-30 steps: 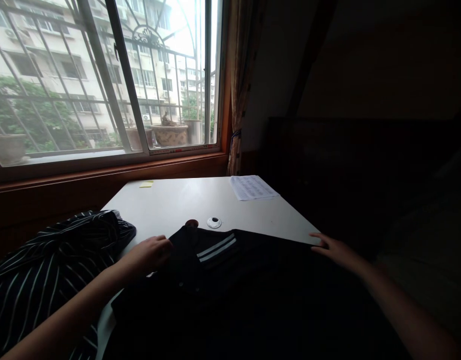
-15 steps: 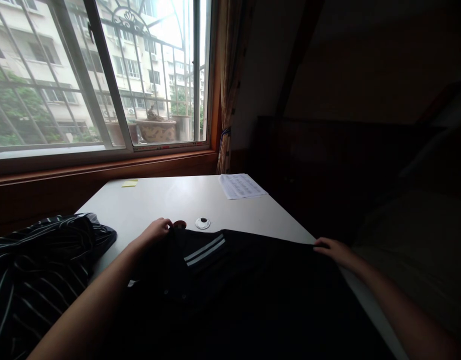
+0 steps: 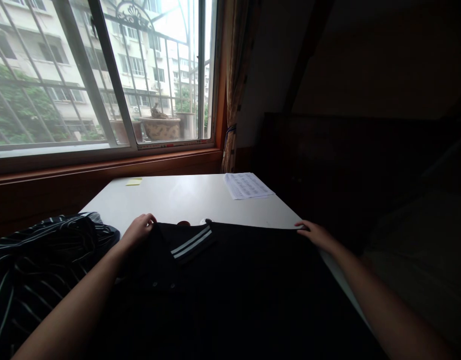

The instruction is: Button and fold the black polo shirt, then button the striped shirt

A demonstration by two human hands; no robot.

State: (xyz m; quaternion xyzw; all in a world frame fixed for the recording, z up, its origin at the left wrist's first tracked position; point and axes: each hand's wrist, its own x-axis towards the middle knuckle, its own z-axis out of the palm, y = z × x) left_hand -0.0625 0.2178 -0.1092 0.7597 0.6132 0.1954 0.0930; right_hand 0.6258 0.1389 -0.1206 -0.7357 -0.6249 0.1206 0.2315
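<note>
A black shirt lies spread over the near part of a white table. It bears two pale stripes on a collar-like band, with two small buttons below. My left hand pinches its far edge at the left corner. At the right corner of that edge, my right hand grips the cloth between thumb and fingers. The fabric stretches nearly straight between both hands. Its lower part is too dark to make out.
A heap of dark striped cloth lies on the left. Printed sheets and a yellow note rest on the table's far side. Past the shirt's edge show a brown round item and a white round one. A window stands behind.
My left hand has taken hold of the shirt's corner and moved left and up. My right hand has closed on the other corner. The far edge is straighter and partly covers the white round item.
</note>
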